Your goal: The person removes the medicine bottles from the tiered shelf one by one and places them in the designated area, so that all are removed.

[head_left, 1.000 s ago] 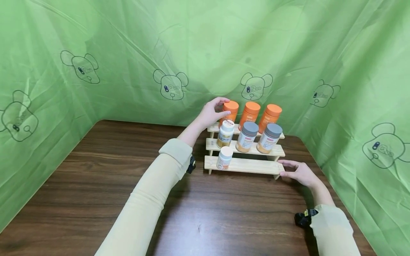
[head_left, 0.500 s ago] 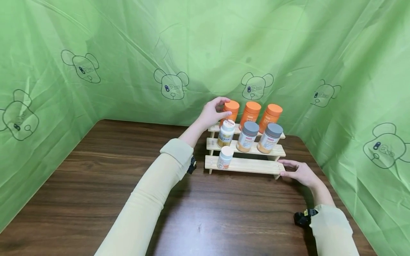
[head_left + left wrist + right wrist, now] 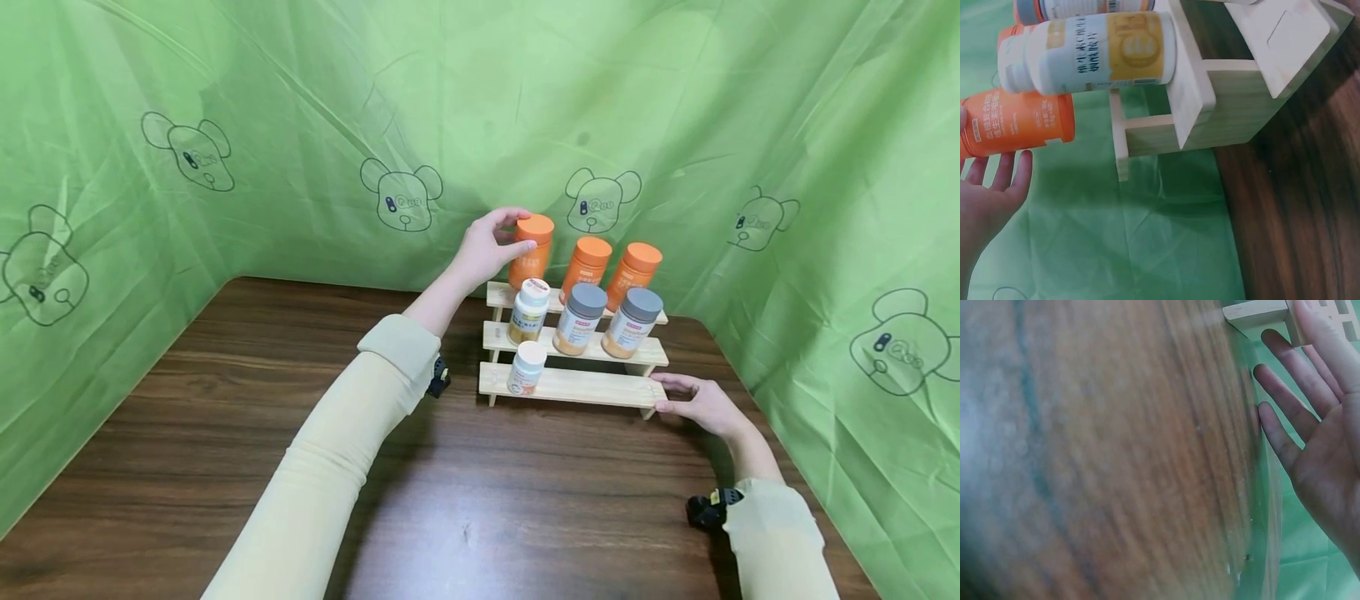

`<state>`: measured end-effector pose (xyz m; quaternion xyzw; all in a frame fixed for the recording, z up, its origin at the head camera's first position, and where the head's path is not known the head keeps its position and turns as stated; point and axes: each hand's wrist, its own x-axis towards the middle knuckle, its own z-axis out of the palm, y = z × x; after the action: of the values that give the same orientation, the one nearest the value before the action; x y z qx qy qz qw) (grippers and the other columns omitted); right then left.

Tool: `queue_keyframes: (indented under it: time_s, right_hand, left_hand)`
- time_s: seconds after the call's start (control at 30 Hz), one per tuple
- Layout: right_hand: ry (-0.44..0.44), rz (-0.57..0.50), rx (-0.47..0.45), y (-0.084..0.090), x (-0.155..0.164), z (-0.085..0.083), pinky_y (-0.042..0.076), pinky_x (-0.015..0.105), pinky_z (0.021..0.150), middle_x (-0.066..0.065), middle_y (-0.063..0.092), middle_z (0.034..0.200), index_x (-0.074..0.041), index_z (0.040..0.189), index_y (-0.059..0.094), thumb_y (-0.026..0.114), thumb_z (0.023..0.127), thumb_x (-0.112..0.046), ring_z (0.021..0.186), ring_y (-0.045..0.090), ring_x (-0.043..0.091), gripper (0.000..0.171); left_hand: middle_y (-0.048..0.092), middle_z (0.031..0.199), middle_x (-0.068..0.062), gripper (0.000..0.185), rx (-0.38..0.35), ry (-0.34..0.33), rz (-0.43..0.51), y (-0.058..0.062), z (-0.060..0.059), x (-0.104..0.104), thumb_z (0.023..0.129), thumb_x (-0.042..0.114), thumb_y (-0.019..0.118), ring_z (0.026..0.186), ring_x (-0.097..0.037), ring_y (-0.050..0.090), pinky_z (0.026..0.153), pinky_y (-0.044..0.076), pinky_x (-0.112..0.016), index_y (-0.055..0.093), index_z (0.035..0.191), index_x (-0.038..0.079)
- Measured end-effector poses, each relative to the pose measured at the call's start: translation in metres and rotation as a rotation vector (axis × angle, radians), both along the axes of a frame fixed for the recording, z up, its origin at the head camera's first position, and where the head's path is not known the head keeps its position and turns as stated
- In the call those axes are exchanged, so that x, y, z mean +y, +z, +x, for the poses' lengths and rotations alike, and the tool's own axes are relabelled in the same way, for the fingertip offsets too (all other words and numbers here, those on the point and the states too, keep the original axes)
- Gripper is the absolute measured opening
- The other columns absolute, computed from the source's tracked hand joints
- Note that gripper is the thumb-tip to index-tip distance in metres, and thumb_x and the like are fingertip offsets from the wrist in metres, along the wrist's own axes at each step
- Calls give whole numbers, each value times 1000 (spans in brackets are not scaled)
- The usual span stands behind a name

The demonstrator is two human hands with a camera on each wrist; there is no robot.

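Observation:
My left hand (image 3: 483, 250) grips an orange bottle (image 3: 534, 250) by its upper part, thumb in front and fingers behind. In the left wrist view the bottle's base (image 3: 1065, 119) is apart from the wooden rack (image 3: 1235, 103). This three-step rack (image 3: 592, 389) stands on the table. At the right end of its lowest step, my right hand (image 3: 703, 407) holds the edge between thumb and index finger; the other fingers (image 3: 1282, 387) reach out loosely in the right wrist view. Below the held bottle, a white-capped bottle with a gold label (image 3: 529, 312) stands on the middle step.
Two more orange bottles (image 3: 587, 267) stand on the top step. Two grey-capped jars (image 3: 577, 321) share the middle step, and a small white bottle (image 3: 527, 371) is at the left of the lowest. Green cloth (image 3: 300, 200) hangs close behind and beside the brown table (image 3: 225, 400).
My left hand has raised the left orange bottle off the top step, up and slightly left. The right hand has stayed at the rack's end.

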<state>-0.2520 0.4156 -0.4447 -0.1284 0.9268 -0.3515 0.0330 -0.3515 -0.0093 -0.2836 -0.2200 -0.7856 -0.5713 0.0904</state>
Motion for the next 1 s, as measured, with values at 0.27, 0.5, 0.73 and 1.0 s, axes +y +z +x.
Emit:
queue_keyframes:
  time_s: [0.27,0.5,0.73,1.0]
  right_hand:
    - [-3,6,6,-2,2,0,39,10,84,12,64,120,-13,129,58,74,82,-31,102,50,-12,53]
    - [23,-31,10,-2,2,0,41,11,86,14,62,123,-10,128,58,74,82,-27,103,51,-12,52]
    - [27,-43,11,-3,3,1,40,9,85,15,60,125,-10,128,57,74,82,-26,103,50,-13,51]
    - [22,-30,10,-3,3,2,37,7,86,15,60,126,-11,129,57,73,83,-27,105,49,-14,52]
  left_hand:
    - [59,126,0,45,21,37,7,3,1,-13,82,26,74,105,-18,60,86,50,-30,58,124,22]
    - [60,122,0,45,28,41,2,2,2,-32,81,28,76,104,-19,60,85,51,-32,59,123,23]
    - [61,124,-1,46,41,26,11,-3,1,-53,80,26,77,106,-21,59,88,50,-34,59,122,20]
    - [59,125,-1,45,16,21,25,-11,3,-75,80,24,76,109,-22,57,90,49,-36,59,122,19]
